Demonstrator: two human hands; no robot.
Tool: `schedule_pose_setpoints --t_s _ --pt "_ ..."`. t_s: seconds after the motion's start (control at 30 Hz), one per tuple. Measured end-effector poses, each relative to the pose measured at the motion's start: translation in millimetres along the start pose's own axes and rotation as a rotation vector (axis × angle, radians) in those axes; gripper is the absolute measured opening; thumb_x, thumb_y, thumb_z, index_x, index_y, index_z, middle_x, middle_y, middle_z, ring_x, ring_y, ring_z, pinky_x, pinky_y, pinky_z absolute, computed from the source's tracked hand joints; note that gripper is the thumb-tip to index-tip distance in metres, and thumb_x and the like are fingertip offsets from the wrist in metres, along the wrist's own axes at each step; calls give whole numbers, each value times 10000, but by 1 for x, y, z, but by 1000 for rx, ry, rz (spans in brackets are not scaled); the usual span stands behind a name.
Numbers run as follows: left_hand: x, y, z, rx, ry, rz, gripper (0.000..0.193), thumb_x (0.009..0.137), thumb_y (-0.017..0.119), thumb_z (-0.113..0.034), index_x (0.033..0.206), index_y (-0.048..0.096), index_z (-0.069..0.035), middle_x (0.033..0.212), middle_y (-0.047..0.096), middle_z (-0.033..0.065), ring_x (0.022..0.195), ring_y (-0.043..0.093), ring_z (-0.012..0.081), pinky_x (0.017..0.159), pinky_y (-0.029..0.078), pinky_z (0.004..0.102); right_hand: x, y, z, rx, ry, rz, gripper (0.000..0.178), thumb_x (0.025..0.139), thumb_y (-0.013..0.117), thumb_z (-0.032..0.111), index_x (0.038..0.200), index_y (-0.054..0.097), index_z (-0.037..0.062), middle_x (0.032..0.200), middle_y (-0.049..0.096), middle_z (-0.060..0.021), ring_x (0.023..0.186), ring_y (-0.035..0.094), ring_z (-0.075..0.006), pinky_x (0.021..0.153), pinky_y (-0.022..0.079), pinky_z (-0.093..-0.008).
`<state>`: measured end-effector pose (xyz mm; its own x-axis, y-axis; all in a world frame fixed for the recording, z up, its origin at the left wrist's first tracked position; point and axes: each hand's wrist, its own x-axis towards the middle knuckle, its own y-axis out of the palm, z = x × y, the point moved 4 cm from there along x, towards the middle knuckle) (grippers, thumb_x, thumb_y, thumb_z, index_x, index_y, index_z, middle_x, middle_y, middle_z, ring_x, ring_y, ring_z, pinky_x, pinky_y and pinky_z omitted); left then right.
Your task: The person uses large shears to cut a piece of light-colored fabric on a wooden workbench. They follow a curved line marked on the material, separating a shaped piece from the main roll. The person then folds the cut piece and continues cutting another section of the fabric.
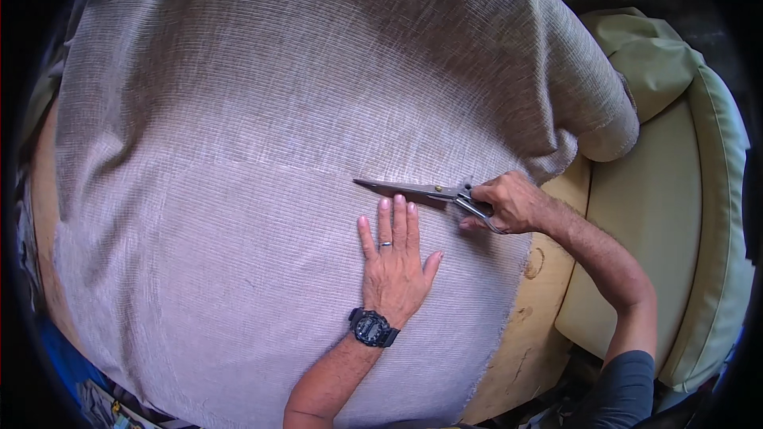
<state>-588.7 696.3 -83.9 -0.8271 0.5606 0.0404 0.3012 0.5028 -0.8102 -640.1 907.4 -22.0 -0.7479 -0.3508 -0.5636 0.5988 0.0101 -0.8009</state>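
A wide sheet of light grey woven fabric [254, 270] lies spread before me, its far part rising into folds and a roll at the right. My left hand [395, 270] rests flat on the fabric with fingers stretched forward, a ring on one finger and a black watch [372, 328] at the wrist. In my right hand [509, 202] I grip the handles of large metal scissors [413, 189]. Their blades point left, just beyond my left fingertips, and look nearly closed over the fabric. A faint line runs across the cloth left of the scissor tips.
Under the fabric, a wooden tabletop [528, 310] shows along the right side. Beyond it stands a pale green upholstered seat [652, 214] with a loose cover piece [656, 52] at its far end. Blue material [60, 353] and clutter sit at the lower left.
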Motion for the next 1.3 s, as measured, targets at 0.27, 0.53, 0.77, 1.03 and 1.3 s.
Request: schedule_pose_setpoints --t_s 0.27,0.53,0.77,1.03,1.3 --pt "-8 -67 60 113 -218 -104 951 890 679 -406 1540 186 83 1629 106 289 1530 58 414 1216 17 608 1 -4 2 8 11 8 679 825 641 713 787 637 36 627 631 -110 628 675 -294 611 546 -439" --pt "-2 -54 96 221 -308 -180 1155 848 662 -615 1561 63 67 1635 32 288 1531 -17 415 1201 -39 632 19 -8 20 49 15 -12 731 784 643 765 749 597 36 655 627 -98 625 658 -284 590 518 -441" --pt "-2 -55 95 220 -324 -172 1174 834 665 -640 1555 83 81 1633 45 290 1531 -6 415 1203 -27 633 24 -8 16 72 53 66 722 790 627 770 742 608 50 612 612 -75 597 656 -258 581 529 -427" --pt "-2 -58 96 200 -329 -164 1175 829 667 -644 1552 95 85 1633 38 291 1533 -16 407 1203 -26 632 42 -23 43 -3 35 72 709 816 623 748 781 649 40 609 618 -88 607 665 -233 597 552 -410" --pt "-2 -56 97 192 -330 -162 1165 838 642 -658 1547 106 94 1633 38 291 1534 -24 402 1204 -41 626 44 -24 42 18 -1 28 693 809 659 727 765 655 36 548 590 -65 569 658 -221 576 543 -401"
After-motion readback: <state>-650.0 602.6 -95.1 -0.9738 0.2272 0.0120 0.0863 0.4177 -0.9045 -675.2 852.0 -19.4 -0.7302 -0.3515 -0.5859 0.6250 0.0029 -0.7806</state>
